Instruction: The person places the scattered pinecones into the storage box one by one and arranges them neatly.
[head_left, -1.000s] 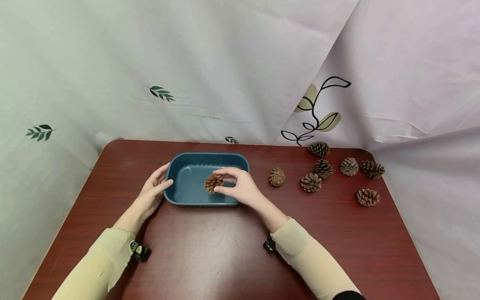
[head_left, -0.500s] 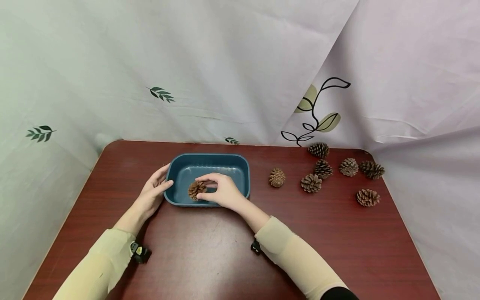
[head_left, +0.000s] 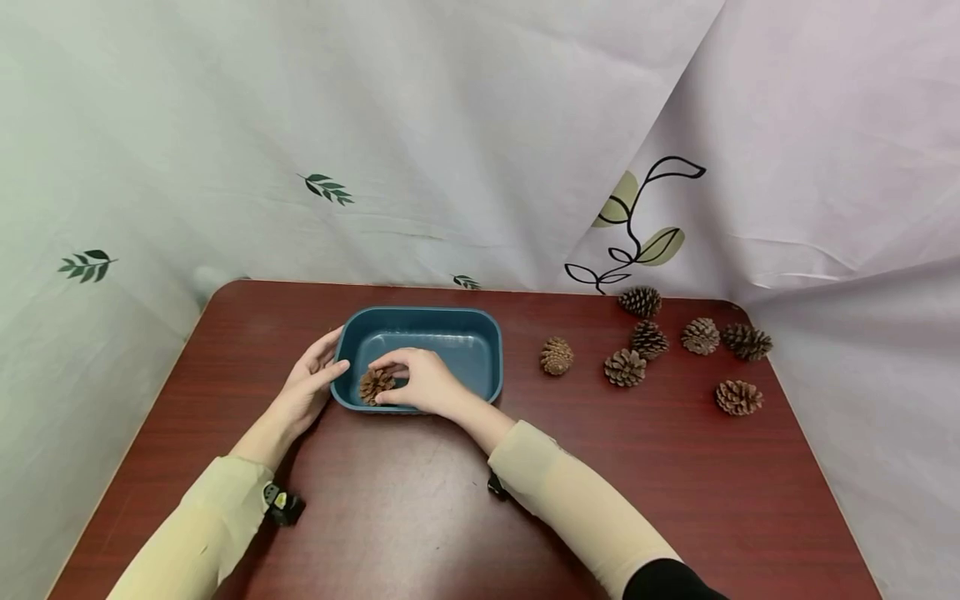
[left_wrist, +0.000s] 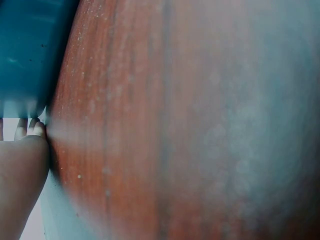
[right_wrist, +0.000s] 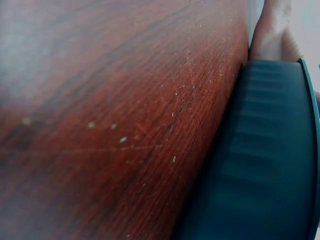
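Observation:
In the head view a dark blue, rounded rectangular tub (head_left: pixel 465 360) sits on the table. My left hand (head_left: pixel 305 387) grips its left end, thumb over the rim and fingers along the outer wall. A brown pine cone (head_left: pixel 375 387) is low inside the tub near its front left corner. My right hand (head_left: pixel 420 381) reaches over the front rim and pinches this cone between thumb and fingers. The left wrist view shows part of the left hand (left_wrist: pixel 22 165) against the tub (left_wrist: pixel 25 55). The tub's ribbed outer side (right_wrist: pixel 260 150) fills the right of the right wrist view.
On the reddish-brown table (head_left: pixel 405 500), a lone pine cone (head_left: pixel 557 356) lies right of the tub. Several more lie farther right, including a dark pine cone (head_left: pixel 640 301) at the back edge and a brown pine cone (head_left: pixel 738 397) near the right edge. A pale curtain (head_left: pixel 450 150) hangs behind.
My right hand has moved left and slightly toward the front inside the tub, carrying the pine cone from the tub's middle to its front left corner. The left hand has stayed on the rim.

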